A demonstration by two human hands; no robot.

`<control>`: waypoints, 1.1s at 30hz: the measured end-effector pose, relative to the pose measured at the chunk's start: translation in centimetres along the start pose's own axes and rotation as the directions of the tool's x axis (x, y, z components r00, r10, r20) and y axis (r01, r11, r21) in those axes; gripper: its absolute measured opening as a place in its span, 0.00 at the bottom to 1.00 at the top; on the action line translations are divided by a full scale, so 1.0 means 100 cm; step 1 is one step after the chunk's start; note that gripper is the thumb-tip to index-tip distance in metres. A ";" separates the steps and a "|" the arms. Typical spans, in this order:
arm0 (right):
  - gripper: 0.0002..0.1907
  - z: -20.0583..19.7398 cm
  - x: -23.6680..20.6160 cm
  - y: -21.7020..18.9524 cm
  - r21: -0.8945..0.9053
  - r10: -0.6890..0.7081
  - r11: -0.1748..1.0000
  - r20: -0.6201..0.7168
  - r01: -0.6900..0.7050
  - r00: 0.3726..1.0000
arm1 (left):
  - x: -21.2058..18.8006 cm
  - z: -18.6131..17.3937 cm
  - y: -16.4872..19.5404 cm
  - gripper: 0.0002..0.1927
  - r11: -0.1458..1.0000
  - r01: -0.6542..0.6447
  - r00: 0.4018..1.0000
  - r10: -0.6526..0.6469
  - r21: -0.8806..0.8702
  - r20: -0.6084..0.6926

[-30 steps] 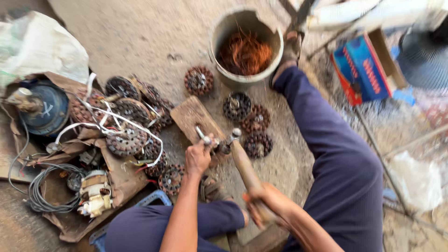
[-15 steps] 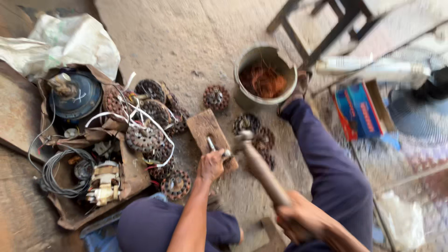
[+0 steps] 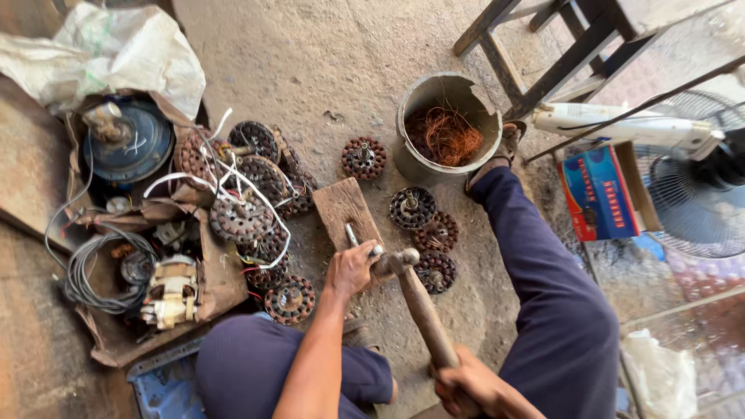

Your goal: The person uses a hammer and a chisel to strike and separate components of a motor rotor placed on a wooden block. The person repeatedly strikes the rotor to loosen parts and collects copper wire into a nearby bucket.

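Hammer (image 3: 415,299) with a wooden handle is gripped by the right hand (image 3: 466,384) at the lower end of the handle, fingers closed tightly around it. Its metal head is beside the left hand (image 3: 351,268), just over the near end of a wooden block (image 3: 345,208) that lies flat on the concrete floor (image 3: 310,54). The left hand is clenched around a thin metal tool, probably a chisel (image 3: 353,235), and holds it against the block; what is under the fist I cannot tell.

To the right of the block, three stripped motor stators (image 3: 425,237) lie close together on the floor, and one more stator (image 3: 364,157) lies apart, near a dented metal bucket (image 3: 446,97) which contains a tangle of copper wire (image 3: 444,136). To the left of the block there is a pile of wound stators (image 3: 244,198) with white wires across them, on torn cardboard (image 3: 221,279). Further left are a blue motor housing (image 3: 128,143), a coil of grey cable (image 3: 97,271) and a white sack (image 3: 116,50). At the right edge stand a blue and red box (image 3: 597,194) and an electric fan (image 3: 698,194). The person sits with legs apart in dark blue trousers (image 3: 559,310).
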State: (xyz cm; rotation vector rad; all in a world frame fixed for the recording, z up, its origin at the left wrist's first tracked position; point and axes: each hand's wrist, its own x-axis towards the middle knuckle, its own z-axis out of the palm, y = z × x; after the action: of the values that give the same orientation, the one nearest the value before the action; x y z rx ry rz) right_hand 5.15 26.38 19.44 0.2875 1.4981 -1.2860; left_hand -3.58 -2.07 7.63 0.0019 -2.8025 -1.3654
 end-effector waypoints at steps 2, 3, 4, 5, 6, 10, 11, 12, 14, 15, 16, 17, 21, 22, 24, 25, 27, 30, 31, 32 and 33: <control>0.07 -0.009 -0.013 0.022 0.155 -0.004 0.988 0.092 -0.011 0.996 | 0.005 0.001 -0.010 0.12 0.961 0.205 0.972 -0.222 0.183 0.081; 0.07 -0.011 -0.017 0.028 0.194 0.112 0.974 0.051 -0.120 0.992 | 0.008 0.001 -0.012 0.15 0.918 0.282 0.939 -0.324 0.277 0.118; 0.06 -0.012 -0.018 0.031 0.219 0.193 0.957 0.007 -0.190 0.981 | 0.013 0.001 -0.018 0.17 0.894 0.405 0.899 -0.427 0.193 0.091; 0.06 -0.012 -0.019 0.032 0.242 0.278 0.934 -0.030 -0.263 0.960 | 0.017 -0.001 -0.020 0.19 0.845 0.525 0.843 -0.533 0.103 0.072; 0.06 -0.010 -0.016 0.032 0.324 0.325 0.898 -0.036 -0.296 0.945 | 0.020 -0.003 -0.022 0.17 0.851 0.524 0.849 -0.524 0.017 0.070; 0.06 -0.003 -0.003 0.022 0.462 0.342 0.841 -0.055 -0.280 0.938 | 0.027 -0.009 -0.019 0.20 0.930 0.365 0.931 -0.365 0.036 -0.026; 0.06 -0.002 -0.004 0.017 0.457 0.317 0.852 -0.063 -0.255 0.946 | 0.026 -0.010 -0.015 0.24 0.946 0.295 0.956 -0.291 0.134 -0.045; 0.06 -0.002 -0.008 0.011 0.460 0.289 0.858 -0.067 -0.228 0.955 | 0.023 -0.011 -0.012 0.20 0.934 0.357 0.934 -0.355 0.036 -0.032; 0.06 -0.003 -0.022 -0.004 0.457 0.218 0.876 -0.089 -0.155 0.972 | 0.019 -0.012 -0.006 0.16 0.874 0.457 0.886 -0.463 -0.166 0.001; 0.06 -0.003 -0.031 -0.014 0.423 0.184 0.898 -0.116 -0.118 0.976 | 0.017 -0.012 -0.005 0.15 0.904 0.408 0.911 -0.412 -0.127 -0.004; 0.06 -0.003 -0.039 -0.024 0.386 0.149 0.919 -0.142 -0.084 0.979 | 0.015 -0.012 -0.004 0.15 0.929 0.358 0.933 -0.360 -0.089 -0.008; 0.06 -0.004 -0.047 -0.034 0.346 0.112 0.937 -0.168 -0.047 0.979 | 0.013 -0.011 -0.005 0.15 0.951 0.305 0.952 -0.306 -0.051 -0.010; 0.08 -0.013 -0.085 -0.071 0.178 -0.068 0.979 -0.164 0.097 0.984 | 0.008 -0.002 -0.010 0.18 0.962 0.262 0.965 -0.263 0.077 0.001; 0.08 -0.019 -0.099 -0.078 0.141 -0.101 0.982 -0.159 0.124 0.982 | 0.006 0.001 -0.011 0.17 0.966 0.248 0.968 -0.249 0.079 0.012; 0.09 -0.024 -0.129 -0.090 0.062 -0.139 0.987 -0.150 0.149 0.979 | 0.003 0.007 -0.012 0.18 0.968 0.231 0.972 -0.234 0.098 0.027; 0.10 -0.024 -0.145 -0.097 0.020 -0.144 0.989 -0.145 0.148 0.979 | 0.001 0.010 -0.013 0.19 0.967 0.228 0.972 -0.233 0.116 0.029; 0.10 -0.015 -0.163 -0.111 -0.009 -0.201 0.979 -0.140 0.202 0.969 | -0.001 0.013 -0.015 0.17 0.958 0.244 0.960 -0.261 0.148 0.104; 0.09 0.018 -0.150 -0.120 -0.206 -0.391 0.912 -0.180 0.354 0.903 | -0.005 0.016 -0.016 0.14 0.974 0.129 0.975 -0.159 0.188 0.154; 0.10 0.031 -0.126 -0.118 -0.421 -0.480 0.828 -0.194 0.370 0.855 | -0.006 0.016 -0.016 0.14 0.977 -0.025 0.998 0.011 0.210 0.064; 0.11 0.045 -0.097 -0.110 -0.367 -0.421 0.880 -0.303 0.303 0.855 | -0.008 0.017 -0.016 0.15 0.954 -0.176 0.982 0.186 0.243 -0.021; 0.12 0.051 -0.072 -0.101 -0.464 -0.439 0.851 -0.368 0.247 0.820 | -0.009 0.019 -0.015 0.13 0.963 -0.111 0.993 0.099 0.244 0.063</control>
State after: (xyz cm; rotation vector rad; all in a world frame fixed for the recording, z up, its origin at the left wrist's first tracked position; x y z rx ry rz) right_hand 3.32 21.46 31.77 0.0420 2.2745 -1.2018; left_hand -2.73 -1.52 5.27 -0.1764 -2.9454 -1.0016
